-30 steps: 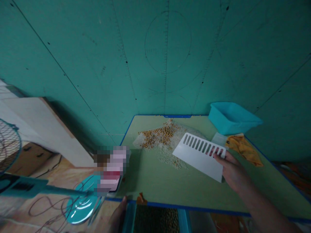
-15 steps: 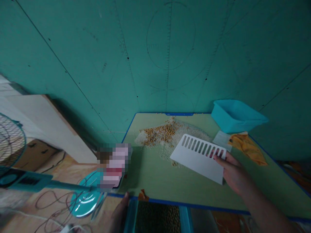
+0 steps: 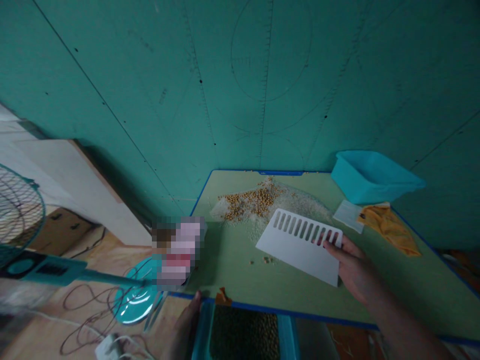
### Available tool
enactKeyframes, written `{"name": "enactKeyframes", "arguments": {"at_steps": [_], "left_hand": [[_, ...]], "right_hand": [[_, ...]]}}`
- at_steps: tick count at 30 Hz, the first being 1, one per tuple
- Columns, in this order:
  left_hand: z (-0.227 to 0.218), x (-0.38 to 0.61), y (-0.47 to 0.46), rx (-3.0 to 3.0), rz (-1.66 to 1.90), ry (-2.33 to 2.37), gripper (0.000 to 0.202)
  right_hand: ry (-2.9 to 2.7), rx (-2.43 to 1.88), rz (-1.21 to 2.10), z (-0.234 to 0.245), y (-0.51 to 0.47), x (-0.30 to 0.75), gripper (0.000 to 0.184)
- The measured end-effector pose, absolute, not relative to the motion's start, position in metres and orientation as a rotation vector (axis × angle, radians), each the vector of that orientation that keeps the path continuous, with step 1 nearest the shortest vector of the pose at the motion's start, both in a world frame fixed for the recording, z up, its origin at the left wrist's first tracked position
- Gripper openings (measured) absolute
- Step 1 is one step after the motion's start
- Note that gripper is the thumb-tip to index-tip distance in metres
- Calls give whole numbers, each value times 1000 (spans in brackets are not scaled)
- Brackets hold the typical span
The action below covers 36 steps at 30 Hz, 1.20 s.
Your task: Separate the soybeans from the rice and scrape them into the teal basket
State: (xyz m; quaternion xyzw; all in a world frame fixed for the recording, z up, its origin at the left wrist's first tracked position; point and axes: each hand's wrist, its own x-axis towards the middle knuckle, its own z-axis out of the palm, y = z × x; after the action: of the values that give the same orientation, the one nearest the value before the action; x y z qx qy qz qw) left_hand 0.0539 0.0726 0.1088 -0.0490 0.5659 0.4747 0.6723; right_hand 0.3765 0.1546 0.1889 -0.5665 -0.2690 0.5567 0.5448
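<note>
While our right hand [image 3: 354, 267] is clamped on the right end of a white slotted scraper [image 3: 294, 247], our left hand [image 3: 185, 322] sits at the bottom of the frame, left of centre, beside a blue tub [image 3: 291, 337]. Most of that hand is dim, and we cannot tell whether it grips the rim or merely rests by it. The scraper lies right of centre, tilted in the frame, its slots along the upper edge and its long plain edge towards us; whether that edge touches the pale green surface [image 3: 225, 265] is unclear.

Just beyond it, mid-frame, yellow beans [image 3: 264, 199] lie mixed with whitish grains [image 3: 302, 201] in a broad heap, and a few loose bits [image 3: 267, 260] lie nearer us. In the tub we see dark green contents [image 3: 236, 332] on the left and tan beans [image 3: 270, 332] on the right.

We judge the step in hand to be working the scraper at the near side of the heap. The next move seems to call for a level long edge, a firm hold and a slow, steady stroke, since round beans could easily roll past either end.
</note>
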Motion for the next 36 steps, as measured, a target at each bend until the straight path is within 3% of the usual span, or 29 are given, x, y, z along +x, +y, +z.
{"name": "enactKeyframes", "arguments": {"at_steps": [6, 16, 25, 36], "left_hand": [[120, 63, 67, -90, 1105, 1144, 61], [120, 63, 69, -136, 1088, 1164, 60], [121, 60, 67, -70, 1055, 1055, 42], [111, 62, 66, -38, 1121, 1131, 47]], "right_hand": [[-585, -1344, 1345, 189, 156, 374, 44], [-710, -1351, 1404, 180, 152, 368, 23], [-665, -1310, 1458, 179, 150, 362, 29], [-605, -1322, 1586, 172, 150, 362, 38]]}}
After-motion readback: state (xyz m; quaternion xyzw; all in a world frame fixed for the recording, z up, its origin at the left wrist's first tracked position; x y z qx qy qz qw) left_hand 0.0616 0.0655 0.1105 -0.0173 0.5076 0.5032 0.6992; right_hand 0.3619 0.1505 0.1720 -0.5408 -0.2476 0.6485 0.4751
